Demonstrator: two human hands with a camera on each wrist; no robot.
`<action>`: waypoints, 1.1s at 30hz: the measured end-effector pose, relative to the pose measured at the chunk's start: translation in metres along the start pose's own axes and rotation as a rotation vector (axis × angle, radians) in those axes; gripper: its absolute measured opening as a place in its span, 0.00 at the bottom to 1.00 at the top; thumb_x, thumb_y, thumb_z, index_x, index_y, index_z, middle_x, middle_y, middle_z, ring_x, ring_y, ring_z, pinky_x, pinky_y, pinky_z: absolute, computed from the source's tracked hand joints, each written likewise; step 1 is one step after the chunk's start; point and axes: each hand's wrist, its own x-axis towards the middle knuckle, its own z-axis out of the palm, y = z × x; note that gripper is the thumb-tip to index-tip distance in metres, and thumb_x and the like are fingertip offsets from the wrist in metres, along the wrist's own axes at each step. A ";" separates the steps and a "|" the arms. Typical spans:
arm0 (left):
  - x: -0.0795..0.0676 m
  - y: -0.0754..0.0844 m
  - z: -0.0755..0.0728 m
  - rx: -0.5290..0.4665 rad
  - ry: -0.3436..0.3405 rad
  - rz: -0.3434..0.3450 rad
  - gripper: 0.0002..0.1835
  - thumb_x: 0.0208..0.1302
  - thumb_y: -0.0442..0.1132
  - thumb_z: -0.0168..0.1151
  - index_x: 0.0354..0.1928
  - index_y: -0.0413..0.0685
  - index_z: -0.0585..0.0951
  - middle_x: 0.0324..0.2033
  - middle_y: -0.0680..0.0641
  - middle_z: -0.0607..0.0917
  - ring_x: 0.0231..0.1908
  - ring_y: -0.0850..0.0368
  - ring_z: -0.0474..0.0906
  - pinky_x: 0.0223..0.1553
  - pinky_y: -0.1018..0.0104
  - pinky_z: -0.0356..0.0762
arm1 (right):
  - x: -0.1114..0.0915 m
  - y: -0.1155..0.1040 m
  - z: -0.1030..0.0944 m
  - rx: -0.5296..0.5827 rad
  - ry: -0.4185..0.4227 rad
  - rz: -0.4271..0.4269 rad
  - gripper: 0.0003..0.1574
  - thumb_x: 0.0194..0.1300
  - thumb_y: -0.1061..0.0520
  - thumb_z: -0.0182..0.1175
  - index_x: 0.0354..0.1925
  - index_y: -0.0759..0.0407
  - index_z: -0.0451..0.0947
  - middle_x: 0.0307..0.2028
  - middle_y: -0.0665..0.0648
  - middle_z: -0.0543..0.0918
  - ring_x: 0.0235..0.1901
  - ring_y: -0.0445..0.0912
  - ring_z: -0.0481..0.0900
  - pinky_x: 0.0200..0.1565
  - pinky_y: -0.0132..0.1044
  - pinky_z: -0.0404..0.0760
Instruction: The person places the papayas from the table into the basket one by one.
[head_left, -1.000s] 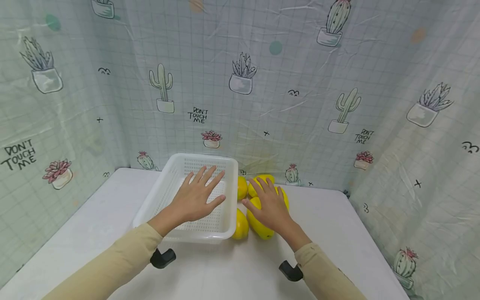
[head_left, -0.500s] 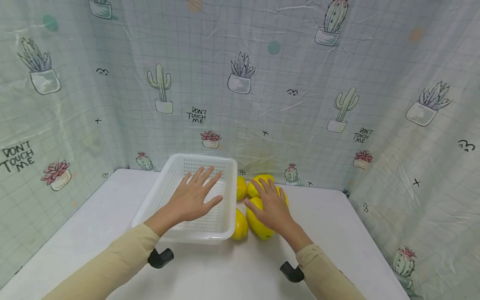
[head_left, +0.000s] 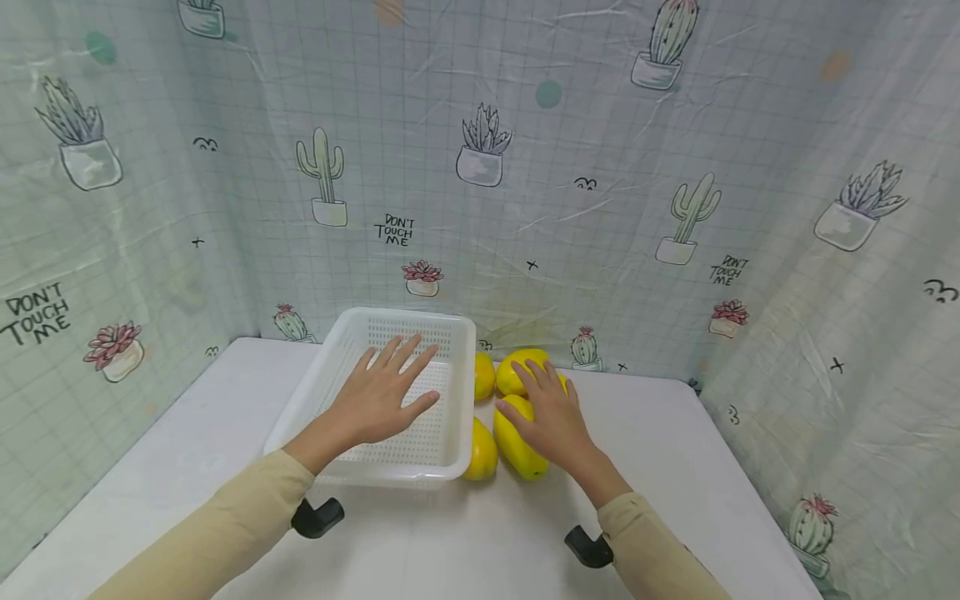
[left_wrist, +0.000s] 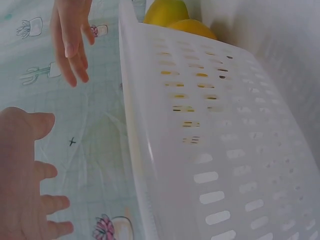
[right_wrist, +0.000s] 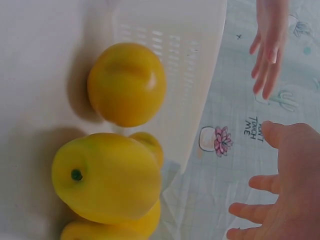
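**Empty-handed above smooth curves**

Beyond my beige cloth sleeves [head_left: 210,529], my left hand [head_left: 377,406] hangs, fingers spread, holding nothing, above a round-cornered, slotted white plastic basket [head_left: 459,400]. My right hand [head_left: 553,423], likewise splayed and empty, is above smooth, rounded yellow fruits [head_left: 521,454] beside the basket on the white desk [head_left: 450,542]. Behind hangs a wrinkled, cactus-print curtain [head_left: 570,225].
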 end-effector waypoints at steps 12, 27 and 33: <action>-0.001 -0.007 0.003 -0.017 0.009 -0.025 0.38 0.68 0.63 0.47 0.76 0.58 0.54 0.75 0.43 0.53 0.74 0.37 0.49 0.69 0.34 0.47 | -0.003 0.005 0.002 0.020 0.010 0.013 0.42 0.67 0.34 0.53 0.72 0.49 0.60 0.72 0.60 0.61 0.74 0.62 0.50 0.67 0.70 0.48; -0.001 -0.015 0.004 -0.070 0.005 -0.076 0.38 0.69 0.63 0.46 0.76 0.60 0.53 0.75 0.44 0.54 0.74 0.38 0.48 0.70 0.34 0.46 | -0.006 0.013 0.008 0.040 0.011 0.055 0.42 0.67 0.35 0.53 0.71 0.52 0.60 0.73 0.61 0.59 0.74 0.62 0.51 0.67 0.70 0.48; -0.001 -0.016 0.004 -0.094 0.008 -0.090 0.37 0.69 0.64 0.45 0.76 0.61 0.54 0.75 0.44 0.55 0.74 0.38 0.50 0.69 0.34 0.47 | -0.007 0.017 0.009 0.058 0.013 0.073 0.42 0.67 0.35 0.53 0.71 0.52 0.60 0.73 0.60 0.59 0.74 0.62 0.50 0.67 0.70 0.47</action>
